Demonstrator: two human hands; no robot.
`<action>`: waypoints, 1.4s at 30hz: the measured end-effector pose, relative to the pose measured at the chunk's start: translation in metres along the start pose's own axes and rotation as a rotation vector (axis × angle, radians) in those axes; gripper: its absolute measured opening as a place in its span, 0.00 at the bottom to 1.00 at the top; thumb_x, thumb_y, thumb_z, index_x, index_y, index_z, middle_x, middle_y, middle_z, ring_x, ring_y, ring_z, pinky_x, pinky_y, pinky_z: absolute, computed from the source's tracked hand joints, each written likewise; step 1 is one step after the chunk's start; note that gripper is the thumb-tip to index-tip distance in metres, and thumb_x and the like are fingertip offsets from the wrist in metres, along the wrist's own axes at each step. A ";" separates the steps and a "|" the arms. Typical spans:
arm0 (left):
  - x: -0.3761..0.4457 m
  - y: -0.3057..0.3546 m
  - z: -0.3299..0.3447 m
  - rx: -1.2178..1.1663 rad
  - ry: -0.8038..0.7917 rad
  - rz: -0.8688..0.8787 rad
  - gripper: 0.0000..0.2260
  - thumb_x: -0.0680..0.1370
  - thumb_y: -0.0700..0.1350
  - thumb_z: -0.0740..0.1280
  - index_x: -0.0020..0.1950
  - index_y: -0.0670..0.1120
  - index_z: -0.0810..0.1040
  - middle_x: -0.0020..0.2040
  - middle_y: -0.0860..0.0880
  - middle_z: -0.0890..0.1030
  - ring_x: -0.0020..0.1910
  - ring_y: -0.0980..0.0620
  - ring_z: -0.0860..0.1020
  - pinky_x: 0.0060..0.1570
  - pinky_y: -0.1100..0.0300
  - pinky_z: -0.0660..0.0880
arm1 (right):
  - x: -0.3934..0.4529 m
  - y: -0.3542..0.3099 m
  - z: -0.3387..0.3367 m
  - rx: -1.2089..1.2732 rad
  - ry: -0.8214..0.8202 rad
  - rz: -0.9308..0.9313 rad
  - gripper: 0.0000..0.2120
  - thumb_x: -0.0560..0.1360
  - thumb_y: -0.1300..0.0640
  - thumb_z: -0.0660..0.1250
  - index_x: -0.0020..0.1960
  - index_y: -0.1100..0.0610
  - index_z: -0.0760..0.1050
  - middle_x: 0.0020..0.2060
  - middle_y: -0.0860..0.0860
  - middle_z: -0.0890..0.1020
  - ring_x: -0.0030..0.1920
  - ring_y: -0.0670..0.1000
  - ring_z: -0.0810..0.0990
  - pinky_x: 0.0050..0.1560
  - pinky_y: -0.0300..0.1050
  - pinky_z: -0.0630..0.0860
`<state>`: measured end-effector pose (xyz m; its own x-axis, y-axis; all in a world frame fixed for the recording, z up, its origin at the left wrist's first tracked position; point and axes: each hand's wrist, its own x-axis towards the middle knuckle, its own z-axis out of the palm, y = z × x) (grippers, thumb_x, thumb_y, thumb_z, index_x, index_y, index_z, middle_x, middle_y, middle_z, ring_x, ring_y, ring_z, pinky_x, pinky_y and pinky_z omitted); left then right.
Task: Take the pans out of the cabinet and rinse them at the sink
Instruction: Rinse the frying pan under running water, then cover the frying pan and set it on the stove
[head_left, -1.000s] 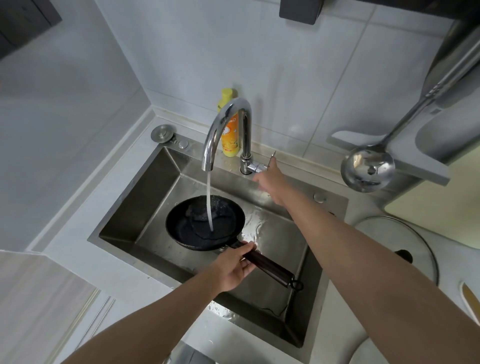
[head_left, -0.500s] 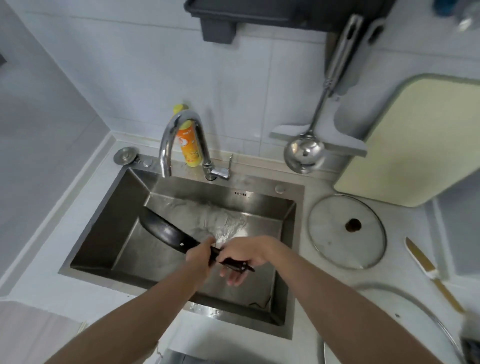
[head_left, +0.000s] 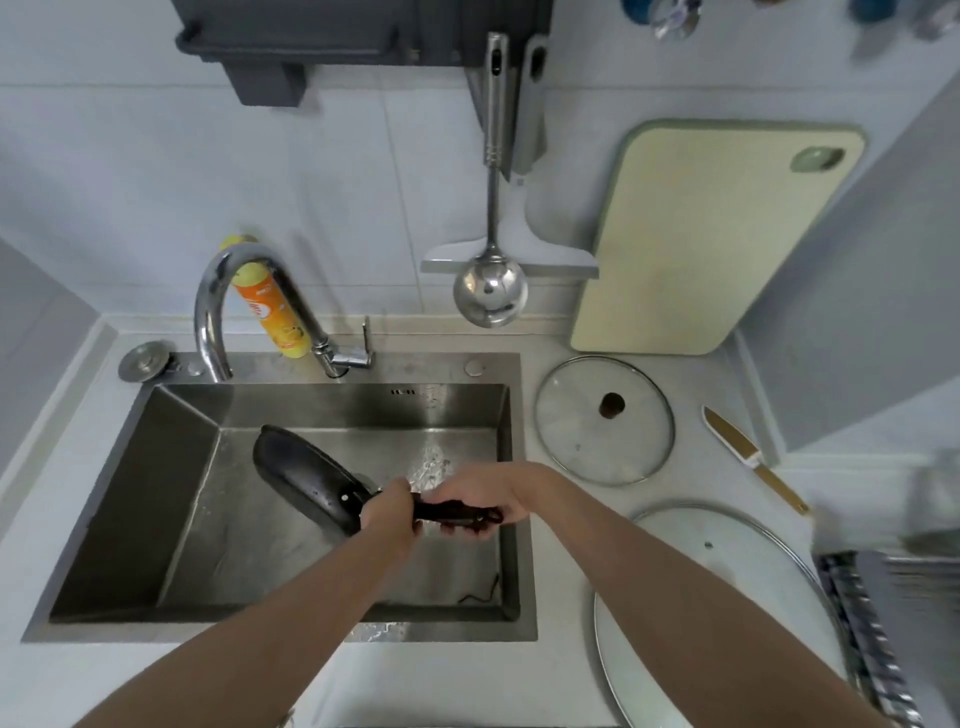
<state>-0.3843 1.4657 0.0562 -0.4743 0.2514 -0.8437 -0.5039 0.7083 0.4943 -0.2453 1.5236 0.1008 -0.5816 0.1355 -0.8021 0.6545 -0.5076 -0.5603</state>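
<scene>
Black round frying pan (head_left: 306, 475) tilted on edge over stainless steel sink (head_left: 171, 457) | left hand (head_left: 389, 506) fingers wrapped around handle nearest pan | right hand (head_left: 480, 496) fingers curled around handle's end

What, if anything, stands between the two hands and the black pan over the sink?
Nothing visible does. The left hand and the right hand both grip the handle of the black pan, which is tilted on edge over the sink.
</scene>
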 end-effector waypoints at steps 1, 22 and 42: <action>-0.002 0.001 0.002 0.010 -0.013 -0.004 0.09 0.78 0.45 0.66 0.42 0.41 0.73 0.38 0.44 0.76 0.33 0.48 0.75 0.30 0.58 0.72 | -0.007 0.003 -0.009 -0.034 0.079 -0.047 0.18 0.78 0.41 0.64 0.56 0.56 0.77 0.39 0.50 0.82 0.32 0.48 0.80 0.31 0.40 0.77; -0.040 0.033 -0.038 0.094 -0.246 -0.208 0.03 0.76 0.41 0.65 0.47 0.44 0.71 0.35 0.46 0.75 0.31 0.51 0.74 0.20 0.66 0.72 | -0.044 0.095 -0.165 -0.598 1.290 -0.079 0.13 0.78 0.59 0.67 0.62 0.59 0.74 0.55 0.64 0.77 0.55 0.65 0.76 0.55 0.54 0.74; -0.072 0.090 -0.102 0.512 -0.807 -0.415 0.07 0.81 0.42 0.61 0.48 0.38 0.72 0.30 0.47 0.75 0.18 0.55 0.73 0.17 0.64 0.72 | -0.085 0.020 0.023 -0.377 1.105 -0.397 0.06 0.77 0.54 0.70 0.53 0.49 0.76 0.46 0.46 0.79 0.45 0.48 0.77 0.44 0.40 0.70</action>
<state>-0.4696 1.4439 0.1824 0.3847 0.1567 -0.9097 -0.0614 0.9876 0.1442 -0.1937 1.4823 0.1627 -0.1710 0.9639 -0.2040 0.7307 -0.0148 -0.6825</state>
